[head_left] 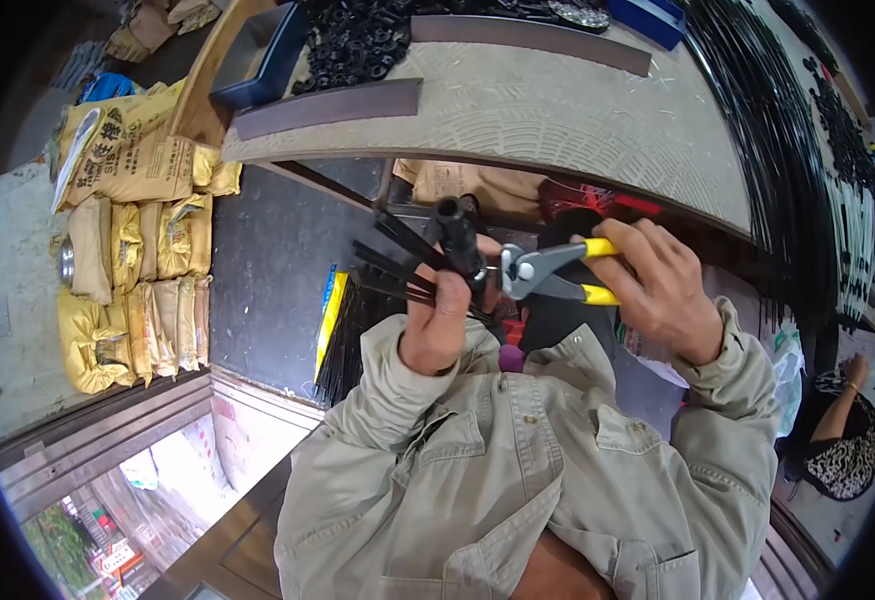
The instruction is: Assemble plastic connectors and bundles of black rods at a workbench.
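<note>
My left hand point(438, 318) is closed around a black tube point(453, 232) with several thin black rods point(398, 262) fanning out beside it, much like part of an umbrella frame. My right hand point(663, 285) grips end-cutting pliers point(543, 270) by their yellow-covered handles. The grey jaws of the pliers meet the side of the tube, near a small bit of shiny wire just beyond my left fingers. Whether the jaws bite on the wire cannot be made out. Both hands are held up in front of my jacket, near the bench edge.
Ahead is a workbench point(558, 110) with a heap of small black parts point(358, 45), a blue tray point(258, 55) and another blue box point(650, 18). Long black rods point(758, 120) hang over its right side. Yellow sacks point(128, 150) are piled left. Another person's arm point(838, 410) shows far right.
</note>
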`<state>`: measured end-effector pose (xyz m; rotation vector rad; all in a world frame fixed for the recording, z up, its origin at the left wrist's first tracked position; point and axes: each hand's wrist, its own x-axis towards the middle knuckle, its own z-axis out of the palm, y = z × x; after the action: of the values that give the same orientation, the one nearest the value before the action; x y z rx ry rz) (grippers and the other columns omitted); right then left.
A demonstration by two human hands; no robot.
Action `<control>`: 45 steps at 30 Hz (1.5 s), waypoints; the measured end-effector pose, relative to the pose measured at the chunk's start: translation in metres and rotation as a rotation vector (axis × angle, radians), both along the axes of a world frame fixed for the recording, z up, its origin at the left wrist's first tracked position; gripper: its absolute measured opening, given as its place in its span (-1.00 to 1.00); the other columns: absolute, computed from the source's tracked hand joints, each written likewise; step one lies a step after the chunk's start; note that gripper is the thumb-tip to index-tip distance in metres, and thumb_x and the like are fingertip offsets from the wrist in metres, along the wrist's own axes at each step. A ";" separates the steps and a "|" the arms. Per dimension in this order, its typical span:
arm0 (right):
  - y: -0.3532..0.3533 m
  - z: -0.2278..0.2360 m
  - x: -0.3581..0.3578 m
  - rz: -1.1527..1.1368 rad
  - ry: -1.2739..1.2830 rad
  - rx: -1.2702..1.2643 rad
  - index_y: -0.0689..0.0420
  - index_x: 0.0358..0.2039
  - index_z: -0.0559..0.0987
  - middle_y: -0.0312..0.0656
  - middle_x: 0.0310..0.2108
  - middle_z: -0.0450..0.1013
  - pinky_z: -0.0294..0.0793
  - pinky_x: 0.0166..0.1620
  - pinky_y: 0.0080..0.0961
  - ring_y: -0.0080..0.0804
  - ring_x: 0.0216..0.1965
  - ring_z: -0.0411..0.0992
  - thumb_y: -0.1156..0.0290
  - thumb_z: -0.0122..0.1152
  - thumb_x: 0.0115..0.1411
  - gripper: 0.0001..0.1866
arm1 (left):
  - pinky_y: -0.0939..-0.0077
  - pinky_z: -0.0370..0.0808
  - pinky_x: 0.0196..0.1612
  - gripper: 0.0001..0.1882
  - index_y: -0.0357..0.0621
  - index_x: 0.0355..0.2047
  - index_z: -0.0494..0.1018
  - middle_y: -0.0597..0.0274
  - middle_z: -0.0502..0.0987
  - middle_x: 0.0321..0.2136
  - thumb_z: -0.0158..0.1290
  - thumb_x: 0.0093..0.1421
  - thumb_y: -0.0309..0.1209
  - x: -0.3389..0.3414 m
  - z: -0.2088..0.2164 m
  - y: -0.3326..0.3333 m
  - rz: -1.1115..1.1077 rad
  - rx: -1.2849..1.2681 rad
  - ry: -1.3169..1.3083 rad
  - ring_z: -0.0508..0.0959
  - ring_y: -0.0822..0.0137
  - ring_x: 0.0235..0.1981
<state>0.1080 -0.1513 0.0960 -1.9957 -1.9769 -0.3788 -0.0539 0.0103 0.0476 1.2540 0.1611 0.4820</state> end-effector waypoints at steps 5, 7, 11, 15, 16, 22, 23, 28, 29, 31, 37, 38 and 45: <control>0.007 0.010 0.005 -0.060 -0.128 -0.091 0.16 -0.12 0.47 -0.13 -0.13 0.30 0.31 -0.09 -0.36 -0.30 -0.16 0.34 0.43 0.05 -0.14 -0.54 | 0.63 0.27 -0.39 -0.49 -0.30 -0.07 0.23 0.25 0.38 -0.40 -0.25 0.25 -0.06 0.003 -0.008 0.005 -0.083 -0.037 -0.078 0.29 0.54 -0.48; 0.006 0.012 0.005 -0.134 -0.174 -0.120 0.13 -0.02 0.41 -0.16 -0.02 0.21 0.10 0.14 -0.20 -0.29 0.00 0.25 0.42 0.00 -0.08 -0.50 | 0.61 0.27 -0.43 -0.43 -0.30 -0.12 0.23 0.26 0.36 -0.48 -0.25 0.21 0.04 0.006 0.002 0.002 -0.037 -0.002 -0.021 0.30 0.52 -0.52; 0.008 0.017 0.005 -0.144 -0.244 -0.102 0.13 -0.03 0.42 -0.18 -0.02 0.22 0.06 0.16 -0.19 -0.32 -0.01 0.26 0.42 -0.01 -0.06 -0.51 | 0.59 0.28 -0.47 -0.35 -0.32 -0.14 0.23 0.27 0.33 -0.57 -0.26 0.17 0.13 0.008 0.006 0.000 0.025 0.023 0.039 0.31 0.49 -0.56; 0.007 0.030 0.007 -0.112 -0.317 -0.147 0.18 -0.08 0.43 -0.13 -0.05 0.24 0.19 0.03 -0.25 -0.28 -0.07 0.28 0.40 0.01 -0.09 -0.53 | 0.59 0.28 -0.47 -0.35 -0.32 -0.15 0.23 0.27 0.33 -0.57 -0.26 0.17 0.13 0.008 0.006 -0.002 0.031 0.032 0.048 0.31 0.49 -0.56; 0.006 0.032 0.007 -0.094 -0.337 -0.166 0.21 -0.13 0.45 -0.11 -0.07 0.24 0.24 -0.03 -0.28 -0.27 -0.09 0.29 0.39 0.02 -0.11 -0.55 | 0.59 0.28 -0.47 -0.34 -0.33 -0.14 0.22 0.27 0.33 -0.57 -0.27 0.17 0.14 0.008 0.006 0.000 0.028 0.064 0.050 0.31 0.49 -0.56; 0.007 0.029 0.013 0.031 -0.070 -0.325 0.24 -0.34 0.44 -0.07 -0.22 0.28 0.29 -0.22 -0.39 -0.25 -0.24 0.30 0.40 0.07 -0.15 -0.70 | 0.65 0.26 -0.50 -0.25 -0.35 -0.03 0.18 0.27 0.33 -0.56 -0.37 0.17 0.19 0.007 0.009 -0.012 0.162 0.249 0.166 0.30 0.52 -0.58; 0.007 0.019 0.013 0.049 -0.030 -0.313 0.23 -0.31 0.44 -0.08 -0.27 0.27 0.29 -0.27 -0.40 -0.23 -0.29 0.28 0.45 0.07 -0.14 -0.70 | 0.65 0.26 -0.50 -0.25 -0.34 -0.03 0.18 0.27 0.34 -0.57 -0.36 0.16 0.19 0.006 0.003 -0.011 0.145 0.254 0.150 0.30 0.52 -0.59; 0.003 0.001 0.004 0.042 0.226 -0.315 0.21 -0.25 0.43 -0.06 -0.23 0.26 0.30 -0.27 -0.36 -0.21 -0.25 0.30 0.57 0.09 -0.19 -0.63 | 0.64 0.26 -0.46 -0.23 -0.36 -0.06 0.20 0.28 0.33 -0.58 -0.34 0.15 0.21 0.003 -0.007 -0.005 0.066 0.149 0.134 0.29 0.52 -0.57; 0.004 0.003 0.005 0.056 0.289 -0.286 0.21 -0.24 0.43 -0.06 -0.22 0.26 0.30 -0.27 -0.35 -0.20 -0.24 0.30 0.59 0.09 -0.20 -0.61 | 0.64 0.26 -0.46 -0.23 -0.36 -0.06 0.20 0.28 0.33 -0.58 -0.34 0.15 0.21 0.003 -0.007 -0.003 0.059 0.148 0.136 0.29 0.52 -0.57; 0.001 0.014 0.012 0.083 0.364 -0.339 0.21 -0.20 0.39 -0.06 -0.20 0.26 0.30 -0.24 -0.37 -0.14 -0.19 0.30 0.62 0.08 -0.19 -0.58 | 0.63 0.27 -0.45 -0.22 -0.36 -0.07 0.21 0.25 0.34 -0.57 -0.33 0.13 0.23 0.000 -0.008 0.000 -0.022 0.093 0.085 0.30 0.50 -0.57; 0.003 0.044 0.024 0.222 1.255 -0.887 0.21 -0.25 0.34 -0.16 -0.38 0.35 0.36 -0.34 -0.45 -0.37 -0.43 0.42 0.60 0.00 -0.03 -0.73 | 0.57 0.28 -0.46 -0.28 -0.33 -0.18 0.22 0.20 0.32 -0.56 -0.28 0.11 0.21 -0.011 -0.007 0.006 -0.163 0.114 0.033 0.30 0.45 -0.58; 0.003 0.046 0.024 0.221 1.255 -0.888 0.21 -0.25 0.34 -0.16 -0.38 0.35 0.36 -0.34 -0.45 -0.37 -0.43 0.42 0.60 0.00 -0.03 -0.73 | 0.56 0.28 -0.47 -0.29 -0.33 -0.20 0.21 0.20 0.32 -0.56 -0.27 0.11 0.21 -0.012 -0.007 0.005 -0.178 0.133 0.023 0.30 0.45 -0.57; 0.009 0.035 0.027 0.330 1.011 -0.826 0.21 -0.30 0.34 -0.20 -0.45 0.36 0.34 -0.38 -0.45 -0.36 -0.45 0.41 0.62 0.03 -0.07 -0.75 | 0.69 0.22 -0.45 -0.38 -0.31 -0.14 0.28 0.29 0.35 -0.47 -0.16 0.15 0.09 -0.009 -0.004 -0.007 -0.143 0.048 0.006 0.28 0.56 -0.51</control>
<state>0.1347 -0.1420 0.1315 -1.5654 -1.7486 1.4275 -0.0625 0.0031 0.0432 1.3045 0.0650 0.3605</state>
